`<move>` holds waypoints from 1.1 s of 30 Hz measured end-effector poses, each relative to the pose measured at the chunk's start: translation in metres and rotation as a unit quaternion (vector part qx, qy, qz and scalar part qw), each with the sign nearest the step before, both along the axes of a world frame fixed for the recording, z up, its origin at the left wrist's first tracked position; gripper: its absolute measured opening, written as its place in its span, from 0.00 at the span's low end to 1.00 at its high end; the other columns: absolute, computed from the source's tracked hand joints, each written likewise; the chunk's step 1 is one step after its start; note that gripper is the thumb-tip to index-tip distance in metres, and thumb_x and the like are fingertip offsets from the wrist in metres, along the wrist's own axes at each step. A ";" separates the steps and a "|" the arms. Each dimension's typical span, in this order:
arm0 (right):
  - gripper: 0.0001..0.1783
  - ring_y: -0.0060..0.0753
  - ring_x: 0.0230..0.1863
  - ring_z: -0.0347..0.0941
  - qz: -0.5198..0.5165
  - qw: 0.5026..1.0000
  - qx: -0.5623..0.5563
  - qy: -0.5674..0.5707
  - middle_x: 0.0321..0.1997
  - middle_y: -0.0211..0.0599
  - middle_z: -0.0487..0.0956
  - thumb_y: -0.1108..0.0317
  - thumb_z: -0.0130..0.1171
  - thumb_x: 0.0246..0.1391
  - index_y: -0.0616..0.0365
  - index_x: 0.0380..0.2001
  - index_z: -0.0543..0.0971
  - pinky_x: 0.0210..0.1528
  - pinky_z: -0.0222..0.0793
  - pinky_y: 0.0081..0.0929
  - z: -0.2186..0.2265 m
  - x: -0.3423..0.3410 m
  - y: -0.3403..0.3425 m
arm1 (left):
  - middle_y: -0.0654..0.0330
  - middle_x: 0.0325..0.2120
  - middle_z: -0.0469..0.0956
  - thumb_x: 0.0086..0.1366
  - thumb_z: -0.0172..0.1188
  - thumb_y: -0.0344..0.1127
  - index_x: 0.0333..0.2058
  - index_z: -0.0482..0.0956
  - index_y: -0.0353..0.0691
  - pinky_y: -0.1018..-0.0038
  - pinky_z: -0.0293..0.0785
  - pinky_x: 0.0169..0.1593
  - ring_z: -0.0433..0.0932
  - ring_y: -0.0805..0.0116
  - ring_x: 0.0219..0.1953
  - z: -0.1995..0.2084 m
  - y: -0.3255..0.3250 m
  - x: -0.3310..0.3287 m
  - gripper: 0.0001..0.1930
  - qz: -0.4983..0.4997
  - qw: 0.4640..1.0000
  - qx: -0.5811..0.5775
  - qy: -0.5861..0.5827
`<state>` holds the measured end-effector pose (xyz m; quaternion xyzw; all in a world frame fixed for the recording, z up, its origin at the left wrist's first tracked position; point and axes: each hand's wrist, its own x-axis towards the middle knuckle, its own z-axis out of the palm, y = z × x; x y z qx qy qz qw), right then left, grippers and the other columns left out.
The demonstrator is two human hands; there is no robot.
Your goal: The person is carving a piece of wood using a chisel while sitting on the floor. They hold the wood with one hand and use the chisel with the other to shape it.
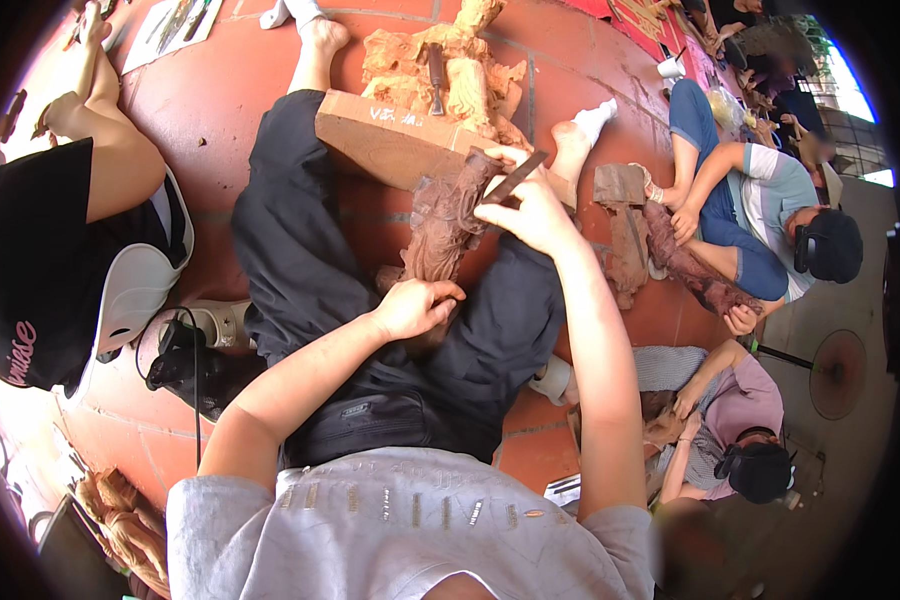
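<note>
A dark brown carved wooden figure (447,222) stands tilted on my lap, its top leaning against a slanted wooden block (385,135). My left hand (415,305) grips the figure's lower end. My right hand (528,208) is shut on a thin carving chisel (515,177) whose tip touches the figure's upper part. I sit on the red tiled floor (210,110) with legs stretched out in dark trousers.
A pale carved sculpture (450,70) with a chisel on it lies beyond the block. A person in black sits at left, two people carving at right. A black bag (195,365) and cable lie by my left hip. More carvings (120,520) sit lower left.
</note>
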<state>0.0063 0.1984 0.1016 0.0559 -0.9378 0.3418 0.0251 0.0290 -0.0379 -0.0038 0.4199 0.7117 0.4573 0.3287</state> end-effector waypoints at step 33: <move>0.08 0.30 0.41 0.74 -0.019 0.995 -0.093 0.013 0.48 0.38 0.77 0.71 0.65 0.47 0.65 0.25 0.78 0.45 0.68 0.29 -0.013 -0.013 0.013 | 0.60 0.21 0.82 0.67 0.53 0.37 0.46 0.79 0.44 0.72 0.76 0.36 0.83 0.66 0.27 0.003 0.004 -0.005 0.12 -0.004 0.999 -0.028 -0.047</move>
